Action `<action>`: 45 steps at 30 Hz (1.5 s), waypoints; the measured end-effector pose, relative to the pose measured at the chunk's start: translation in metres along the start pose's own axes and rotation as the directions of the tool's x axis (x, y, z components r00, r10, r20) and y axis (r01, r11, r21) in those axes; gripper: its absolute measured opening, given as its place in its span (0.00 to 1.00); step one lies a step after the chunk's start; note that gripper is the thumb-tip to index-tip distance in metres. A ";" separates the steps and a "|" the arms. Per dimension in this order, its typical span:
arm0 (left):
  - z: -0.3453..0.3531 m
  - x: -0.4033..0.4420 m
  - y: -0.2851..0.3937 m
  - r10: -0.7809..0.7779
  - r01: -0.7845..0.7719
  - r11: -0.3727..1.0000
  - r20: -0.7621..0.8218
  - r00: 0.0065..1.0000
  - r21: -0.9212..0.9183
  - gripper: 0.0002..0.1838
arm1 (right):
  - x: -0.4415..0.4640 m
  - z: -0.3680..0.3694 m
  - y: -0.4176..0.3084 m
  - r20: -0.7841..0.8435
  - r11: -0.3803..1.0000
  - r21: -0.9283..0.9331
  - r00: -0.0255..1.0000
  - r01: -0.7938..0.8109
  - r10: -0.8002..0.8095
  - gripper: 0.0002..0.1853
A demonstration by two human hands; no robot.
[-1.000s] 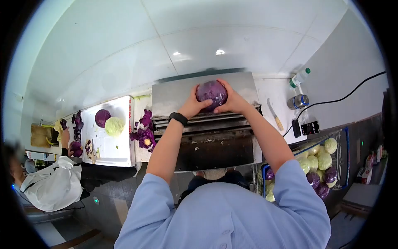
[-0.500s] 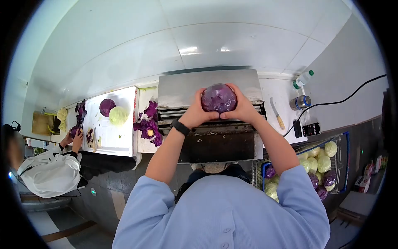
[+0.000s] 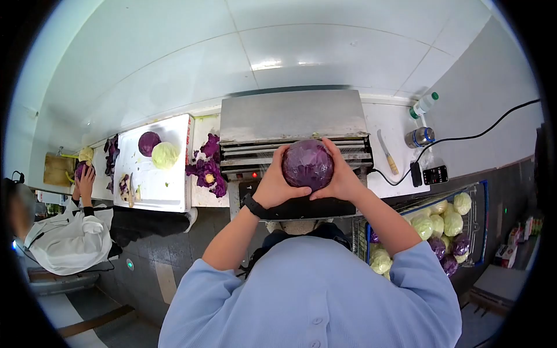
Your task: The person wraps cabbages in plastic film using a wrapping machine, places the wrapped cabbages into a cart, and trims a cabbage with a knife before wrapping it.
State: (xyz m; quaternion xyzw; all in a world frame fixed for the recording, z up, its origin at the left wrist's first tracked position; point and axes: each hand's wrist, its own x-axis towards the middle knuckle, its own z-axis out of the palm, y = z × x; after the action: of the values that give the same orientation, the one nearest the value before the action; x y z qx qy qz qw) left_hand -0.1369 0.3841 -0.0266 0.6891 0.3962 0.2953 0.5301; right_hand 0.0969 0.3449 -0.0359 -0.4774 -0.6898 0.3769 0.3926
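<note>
A round purple cabbage (image 3: 307,166) with shiny clear film over it is held between my two hands. My left hand (image 3: 275,184), with a black band on its wrist, cups its left side. Curled around the right side is my right hand (image 3: 343,181). Both thumbs meet near the front of the cabbage. Beneath and behind it is a metal film-wrapping machine (image 3: 293,116) with a flat steel top, rollers and a small red light. The cabbage hides part of the rollers and the dark plate in front.
Purple leaves (image 3: 208,168) lie left of the machine, beside a white tray (image 3: 154,194) with two cabbages. A co-worker's hands (image 3: 85,181) hold a purple cabbage farther left. On the right are a knife (image 3: 390,156), a phone (image 3: 435,175), bottles and a cart (image 3: 483,232) of cabbages.
Both my hands have brought the cabbage down toward my body, from over the steel top to the front rollers. The co-worker's hands have moved left and farther back with their cabbage.
</note>
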 end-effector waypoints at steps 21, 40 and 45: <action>0.002 -0.010 0.004 0.080 -0.075 0.882 0.008 0.997 0.465 0.66 | 0.003 0.009 0.014 -0.142 0.997 0.071 0.990 -0.008 0.018 0.59; 0.025 -0.068 -0.019 0.086 -0.058 0.870 -0.034 0.996 0.490 0.64 | -0.042 0.027 0.003 0.003 0.988 0.041 0.989 -0.151 0.151 0.61; 0.030 -0.081 -0.024 -0.003 -0.012 0.875 0.032 0.999 0.483 0.64 | -0.068 0.043 0.012 0.037 0.947 0.136 0.957 -0.291 0.289 0.63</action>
State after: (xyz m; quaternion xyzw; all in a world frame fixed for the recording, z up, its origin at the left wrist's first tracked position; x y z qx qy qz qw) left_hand -0.1595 0.3024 -0.0565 0.8051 0.4474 0.1773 0.3467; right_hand 0.0790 0.2770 -0.0766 -0.5416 -0.5875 0.4819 0.3595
